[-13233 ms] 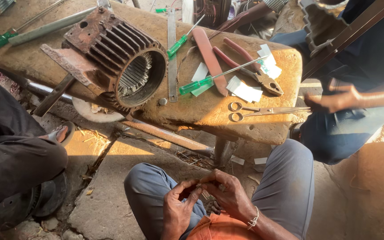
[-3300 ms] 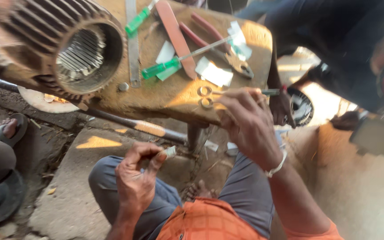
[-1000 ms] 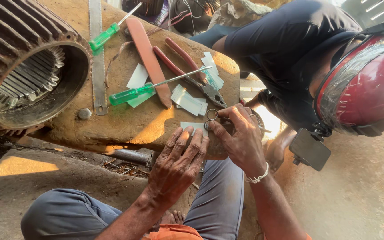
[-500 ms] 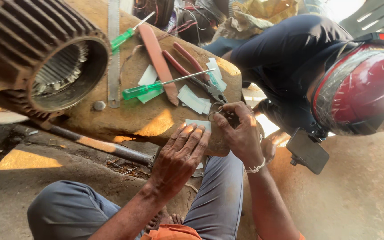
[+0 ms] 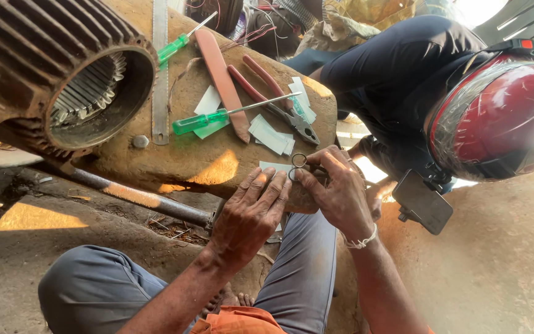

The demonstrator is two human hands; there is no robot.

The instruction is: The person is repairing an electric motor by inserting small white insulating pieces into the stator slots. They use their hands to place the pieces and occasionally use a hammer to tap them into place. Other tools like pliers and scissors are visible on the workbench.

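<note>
Dusty concrete floor all around, with a worn wooden worktop point(image 5: 217, 167) carrying a finned motor housing point(image 5: 57, 68), a steel ruler point(image 5: 160, 68), two green screwdrivers, red-handled pliers point(image 5: 273, 99) and pale paper slips. Left hand point(image 5: 248, 216) lies flat, fingers spread, pinning one paper piece point(image 5: 275, 167) at the worktop's near edge. Right hand point(image 5: 338, 192) is closed around scissors point(image 5: 298, 162) right beside that paper. Someone in a red helmet point(image 5: 502, 117) crouches nearby.
</note>
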